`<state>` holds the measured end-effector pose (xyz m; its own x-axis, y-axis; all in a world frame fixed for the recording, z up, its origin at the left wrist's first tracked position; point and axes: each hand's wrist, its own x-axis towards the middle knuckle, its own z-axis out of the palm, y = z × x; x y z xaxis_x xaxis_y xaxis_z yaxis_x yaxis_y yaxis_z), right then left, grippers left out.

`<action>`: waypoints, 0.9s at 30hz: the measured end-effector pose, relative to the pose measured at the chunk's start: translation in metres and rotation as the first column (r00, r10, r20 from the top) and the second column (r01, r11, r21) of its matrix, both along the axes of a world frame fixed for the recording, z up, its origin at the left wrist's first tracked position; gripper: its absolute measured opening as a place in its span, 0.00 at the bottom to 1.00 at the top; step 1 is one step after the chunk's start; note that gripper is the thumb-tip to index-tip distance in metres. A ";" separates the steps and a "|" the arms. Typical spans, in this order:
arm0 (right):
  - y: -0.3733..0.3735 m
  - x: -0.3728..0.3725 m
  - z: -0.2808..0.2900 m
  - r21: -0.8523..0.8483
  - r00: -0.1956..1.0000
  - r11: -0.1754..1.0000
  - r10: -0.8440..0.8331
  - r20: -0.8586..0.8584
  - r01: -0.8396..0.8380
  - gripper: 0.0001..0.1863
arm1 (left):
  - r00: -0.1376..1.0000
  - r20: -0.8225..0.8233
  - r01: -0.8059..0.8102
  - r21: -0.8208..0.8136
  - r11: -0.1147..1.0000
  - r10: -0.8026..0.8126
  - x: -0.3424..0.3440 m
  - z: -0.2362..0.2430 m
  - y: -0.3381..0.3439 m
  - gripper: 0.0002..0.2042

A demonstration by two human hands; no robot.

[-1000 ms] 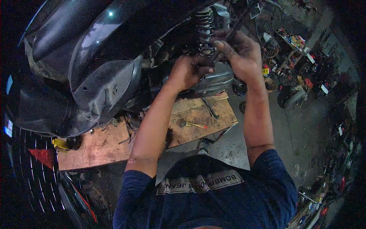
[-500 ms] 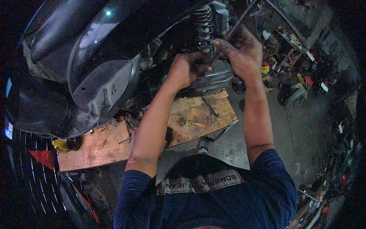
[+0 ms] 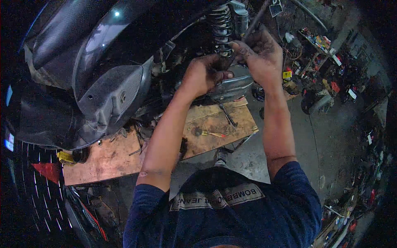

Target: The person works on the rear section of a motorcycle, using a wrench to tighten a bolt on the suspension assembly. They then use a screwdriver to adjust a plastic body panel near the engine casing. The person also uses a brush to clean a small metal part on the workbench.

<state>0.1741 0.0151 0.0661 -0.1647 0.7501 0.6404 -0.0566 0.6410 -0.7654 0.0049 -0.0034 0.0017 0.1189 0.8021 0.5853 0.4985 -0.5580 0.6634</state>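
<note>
My left hand point(image 3: 205, 73) is closed at the lower end of a coil-spring shock absorber point(image 3: 223, 29) on a dark scooter; what its fingers hold is hidden. My right hand point(image 3: 261, 58) is just right of the spring, fingers closed round a dark, long, thin part point(image 3: 257, 18) that rises up and to the right, its thumb pointing toward the spring. A grey cylinder point(image 3: 240, 22) stands beside the spring, and a metal casing point(image 3: 231, 89) lies below my hands.
Black body panels point(image 3: 113, 89) fill the upper left. Below is a stained wooden board point(image 3: 101, 165) with a brush point(image 3: 211, 133), tools point(image 3: 227, 115) and a yellow item point(image 3: 65, 157). Cluttered parts and a small bench point(image 3: 314, 41) stand at the right on the concrete floor point(image 3: 314, 140).
The long thin part at my right hand has shifted and tilted a little. My right hand has moved slightly up and left; my left hand stays at the spring's lower end.
</note>
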 end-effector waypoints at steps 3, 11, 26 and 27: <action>-0.002 0.000 0.002 0.020 1.000 1.000 0.022 0.014 -0.022 0.09 | 0.999 -0.034 -0.002 -0.021 1.000 0.001 -0.004 -0.004 0.003 0.16; 0.009 0.008 -0.005 0.079 0.989 0.988 0.130 0.075 -0.136 0.11 | 0.996 -0.082 -0.032 -0.073 0.997 0.026 0.000 0.002 -0.003 0.16; -0.001 -0.003 0.001 0.057 0.993 0.995 0.074 0.088 -0.079 0.14 | 0.971 0.175 0.171 -0.036 0.985 -0.162 -0.008 -0.027 0.022 0.12; 0.002 -0.001 -0.002 0.068 0.990 0.993 0.087 0.114 -0.095 0.13 | 0.957 0.221 0.206 -0.064 0.976 -0.188 -0.007 -0.026 0.022 0.12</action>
